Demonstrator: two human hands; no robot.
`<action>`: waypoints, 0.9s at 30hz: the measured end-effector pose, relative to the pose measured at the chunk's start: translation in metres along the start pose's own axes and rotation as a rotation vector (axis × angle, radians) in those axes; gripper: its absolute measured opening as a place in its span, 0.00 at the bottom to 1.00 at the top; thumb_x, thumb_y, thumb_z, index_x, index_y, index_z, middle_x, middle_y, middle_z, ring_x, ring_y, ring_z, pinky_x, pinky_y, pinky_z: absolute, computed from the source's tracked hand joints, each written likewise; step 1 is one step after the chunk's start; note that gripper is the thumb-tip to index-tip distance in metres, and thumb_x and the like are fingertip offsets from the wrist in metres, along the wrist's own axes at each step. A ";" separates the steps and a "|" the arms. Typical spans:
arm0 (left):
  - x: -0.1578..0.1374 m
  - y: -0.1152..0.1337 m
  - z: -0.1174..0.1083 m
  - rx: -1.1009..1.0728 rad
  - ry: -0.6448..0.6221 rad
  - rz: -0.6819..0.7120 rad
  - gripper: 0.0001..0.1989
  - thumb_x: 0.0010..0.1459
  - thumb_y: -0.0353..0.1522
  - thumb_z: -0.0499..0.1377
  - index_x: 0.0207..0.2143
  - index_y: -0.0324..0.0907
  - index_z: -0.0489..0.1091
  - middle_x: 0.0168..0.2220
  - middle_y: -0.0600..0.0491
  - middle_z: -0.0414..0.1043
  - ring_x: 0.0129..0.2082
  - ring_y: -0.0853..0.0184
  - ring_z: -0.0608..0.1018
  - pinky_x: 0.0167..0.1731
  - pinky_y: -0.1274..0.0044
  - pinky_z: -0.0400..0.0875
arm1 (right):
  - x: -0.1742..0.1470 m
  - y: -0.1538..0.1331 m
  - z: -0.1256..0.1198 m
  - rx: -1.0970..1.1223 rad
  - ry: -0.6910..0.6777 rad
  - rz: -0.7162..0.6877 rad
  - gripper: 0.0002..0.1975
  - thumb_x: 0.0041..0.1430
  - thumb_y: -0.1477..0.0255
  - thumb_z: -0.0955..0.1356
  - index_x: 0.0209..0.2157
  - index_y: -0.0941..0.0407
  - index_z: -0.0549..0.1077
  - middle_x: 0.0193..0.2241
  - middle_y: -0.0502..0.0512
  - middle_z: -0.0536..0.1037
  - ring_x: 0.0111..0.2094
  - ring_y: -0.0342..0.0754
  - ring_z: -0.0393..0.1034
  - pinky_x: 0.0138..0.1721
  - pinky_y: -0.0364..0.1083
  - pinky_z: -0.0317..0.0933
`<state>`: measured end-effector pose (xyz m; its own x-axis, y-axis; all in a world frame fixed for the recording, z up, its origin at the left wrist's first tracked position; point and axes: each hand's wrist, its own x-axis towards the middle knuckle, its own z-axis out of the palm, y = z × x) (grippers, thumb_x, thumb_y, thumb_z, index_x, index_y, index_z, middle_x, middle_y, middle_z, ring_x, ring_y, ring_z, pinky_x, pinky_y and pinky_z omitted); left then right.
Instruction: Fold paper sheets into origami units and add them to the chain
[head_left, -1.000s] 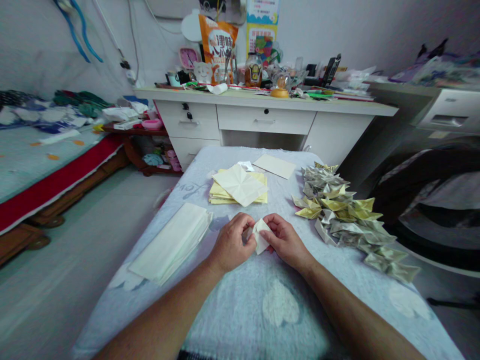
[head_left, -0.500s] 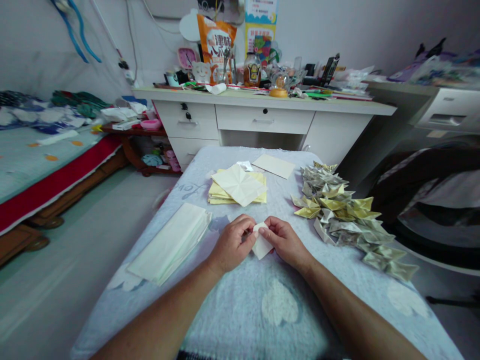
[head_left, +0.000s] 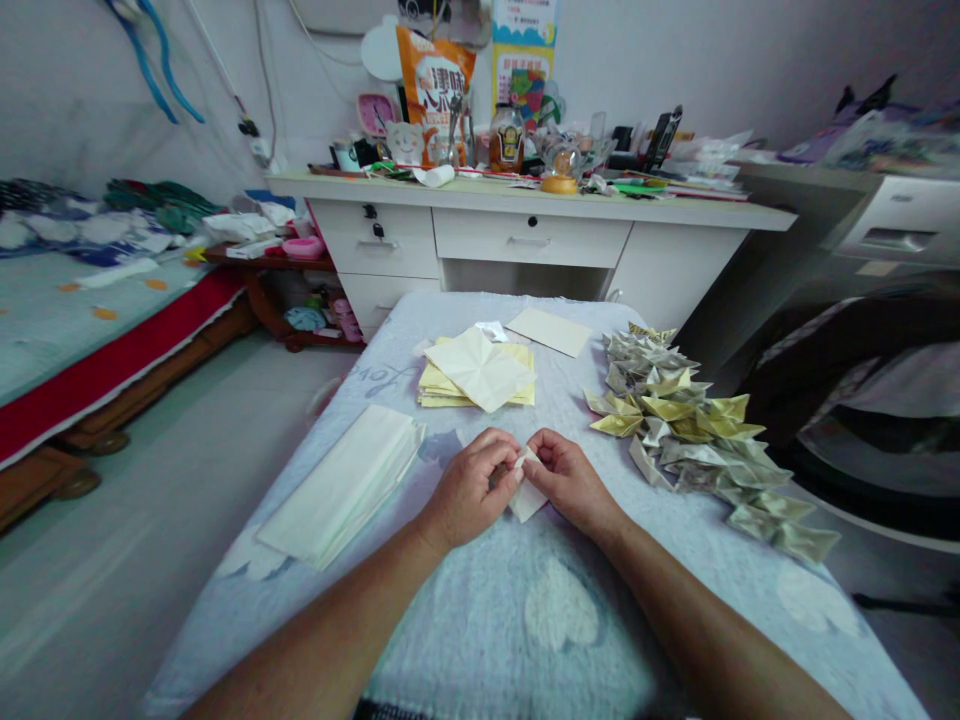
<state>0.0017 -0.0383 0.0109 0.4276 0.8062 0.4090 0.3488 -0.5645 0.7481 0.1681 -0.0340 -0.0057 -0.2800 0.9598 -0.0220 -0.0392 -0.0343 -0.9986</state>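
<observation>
Between my hands is a small folded piece of cream paper, its lower point hanging below my fingers. My left hand pinches its upper left edge with thumb and forefinger. My right hand grips the upper right side, thumb laid on the front. My fingertips hide the top of the paper. Beyond my hands, a creased square sheet lies on a stack of yellow paper. To the left rests a long stack of pale paper. On the right sit several rows of folded paper pieces, silver and gold.
A pale blue patterned cloth covers the table. Toward its far end lies a flat cream card. Behind stands a white desk crowded with items. A bed is at the left, a washing machine at the right.
My left thumb and fingers have shifted slightly right, closer to my right fingertips, covering more of the paper's top. The stacks and folded pieces stay where they were.
</observation>
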 end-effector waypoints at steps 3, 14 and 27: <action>0.001 0.000 0.000 -0.006 -0.005 0.010 0.05 0.60 0.28 0.53 0.30 0.41 0.64 0.40 0.50 0.67 0.42 0.67 0.71 0.43 0.76 0.65 | 0.000 -0.001 0.001 0.045 -0.025 -0.014 0.15 0.50 0.63 0.71 0.31 0.55 0.63 0.23 0.45 0.70 0.20 0.38 0.59 0.22 0.39 0.53; 0.000 0.000 -0.001 -0.015 -0.049 0.000 0.03 0.59 0.27 0.53 0.31 0.41 0.65 0.42 0.50 0.66 0.43 0.67 0.71 0.44 0.75 0.66 | -0.001 -0.001 -0.001 -0.063 0.021 0.010 0.16 0.54 0.58 0.68 0.30 0.56 0.66 0.22 0.46 0.69 0.20 0.39 0.59 0.21 0.39 0.53; -0.001 0.003 -0.001 -0.009 -0.087 -0.003 0.05 0.60 0.29 0.52 0.30 0.41 0.65 0.42 0.50 0.66 0.43 0.66 0.71 0.44 0.75 0.66 | -0.001 -0.001 -0.002 -0.224 0.060 -0.015 0.07 0.48 0.71 0.68 0.28 0.56 0.65 0.22 0.46 0.69 0.23 0.40 0.59 0.23 0.39 0.53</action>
<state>0.0019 -0.0407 0.0133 0.4974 0.7890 0.3606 0.3429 -0.5606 0.7537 0.1704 -0.0340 -0.0051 -0.2231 0.9748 -0.0029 0.1723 0.0366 -0.9844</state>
